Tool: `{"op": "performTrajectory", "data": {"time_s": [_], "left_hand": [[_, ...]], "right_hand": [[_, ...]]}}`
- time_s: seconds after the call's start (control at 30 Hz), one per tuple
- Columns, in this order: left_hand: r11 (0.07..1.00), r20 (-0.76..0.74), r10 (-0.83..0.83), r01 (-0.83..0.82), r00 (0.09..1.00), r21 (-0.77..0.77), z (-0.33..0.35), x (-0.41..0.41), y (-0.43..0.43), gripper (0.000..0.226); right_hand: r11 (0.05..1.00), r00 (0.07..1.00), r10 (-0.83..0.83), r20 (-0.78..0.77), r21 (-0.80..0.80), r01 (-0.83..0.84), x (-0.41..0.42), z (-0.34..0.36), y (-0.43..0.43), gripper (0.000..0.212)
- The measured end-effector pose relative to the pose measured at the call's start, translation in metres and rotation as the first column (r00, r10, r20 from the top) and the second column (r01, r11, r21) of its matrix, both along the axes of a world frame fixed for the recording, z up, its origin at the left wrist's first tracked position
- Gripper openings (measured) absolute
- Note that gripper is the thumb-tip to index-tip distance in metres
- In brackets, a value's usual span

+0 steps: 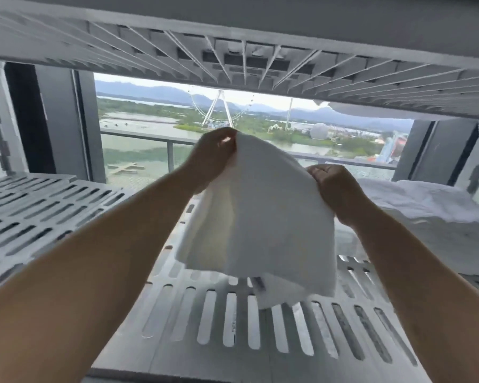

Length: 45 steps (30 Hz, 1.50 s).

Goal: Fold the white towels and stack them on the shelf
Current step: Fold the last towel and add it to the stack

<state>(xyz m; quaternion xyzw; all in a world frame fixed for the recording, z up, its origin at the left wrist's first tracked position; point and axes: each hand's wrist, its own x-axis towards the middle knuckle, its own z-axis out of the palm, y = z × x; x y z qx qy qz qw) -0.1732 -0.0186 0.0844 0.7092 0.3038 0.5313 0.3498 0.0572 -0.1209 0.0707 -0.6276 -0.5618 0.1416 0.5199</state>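
Held up in the air, right in the middle: a white towel (pixel 260 217), hanging over the gray slotted shelf (pixel 177 313). Bottom edge low at 6 o'clock, close above the slots; touching or not, hard to tell. Pinched at its 11 o'clock corner by the left hand (pixel 213 153), fingers curled tight on the cloth. Gripped at its 2 o'clock corner by the right hand (pixel 333 186), fingers curled round the edge too. Looks partly folded, with a second layer poking out at the bottom.

Over at 3 o'clock: a pile of white towels (pixel 426 211), lying on the same shelf. Up at 12 o'clock: an upper shelf (pixel 233 51), close overhead. Behind, through the window (pixel 150 150), a big wheel (pixel 221 109) and water.

Trouble to watch for from here:
- A loose pinch, then a dropped corner and a lost fold.
- Corners not matched up, then a crooked fold.
- A lift too high, then a bump on the upper shelf.
- A sloppy landing on the soft pile, then a lean or a slide off the edge.
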Motion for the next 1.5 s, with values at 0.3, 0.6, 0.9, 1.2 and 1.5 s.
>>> {"op": "performTrajectory", "data": {"time_s": [0.3, 0.6, 0.9, 1.2, 1.5], "left_hand": [[0.955, -0.320, 0.294, -0.267, 0.901, 0.127, 0.034, -0.090, 0.025, 0.013], [0.766, -0.736, 0.391, -0.639, 0.553, -0.073, -0.102, -0.119, 0.054, 0.058], [0.823, -0.776, 0.340, -0.567, 0.532, -0.028, -0.146, -0.135, 0.050, 0.040], [0.917, -0.715, 0.249, -0.397, 0.654, -0.044, -0.152, -0.153, 0.050, 0.049], [0.992, -0.709, 0.088, -0.126, 0.699, -0.001, -0.139, -0.191, 0.059, 0.027]], "right_hand": [[0.944, 0.935, 0.224, -0.276, -0.178, -0.278, -0.070, -0.029, 0.064, 0.017], [0.901, 0.878, 0.409, 0.250, -0.262, -0.345, -0.123, -0.094, 0.112, 0.046], [0.969, 0.760, 0.242, 0.604, -0.187, -0.160, -0.144, -0.151, 0.136, 0.048], [0.991, 0.759, 0.132, 0.637, -0.074, -0.110, -0.143, -0.145, 0.141, 0.024], [0.940, 0.858, 0.036, 0.512, -0.308, 0.145, -0.165, -0.120, 0.130, 0.023]]}}
